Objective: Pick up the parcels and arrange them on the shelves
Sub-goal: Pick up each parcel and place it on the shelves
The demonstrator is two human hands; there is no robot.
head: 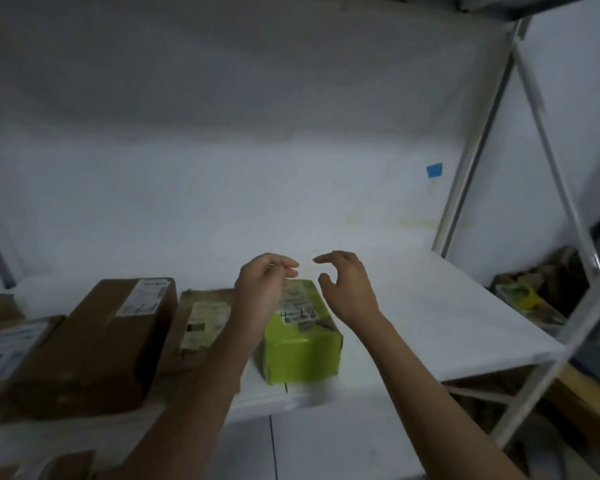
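Note:
A green parcel (302, 344) with a white label stands on the white shelf (430, 306), near its front edge. My left hand (262, 289) hovers over the parcel's left top, fingers loosely curled and holding nothing. My right hand (347, 289) hovers just right of the parcel's far end, fingers relaxed and spread, not touching it. To the left lie a flat brown parcel (201, 327) with a worn label, a large brown box (108, 337) with a label, and another labelled parcel (11, 344) at the far left edge.
White metal shelf posts (478, 140) rise at the right. The shelf's right half is bare. A blue tape piece (434, 170) sticks to the back wall. More parcels and boxes (534, 299) are piled on the floor to the right. Brown boxes (59, 465) show on a lower level, bottom left.

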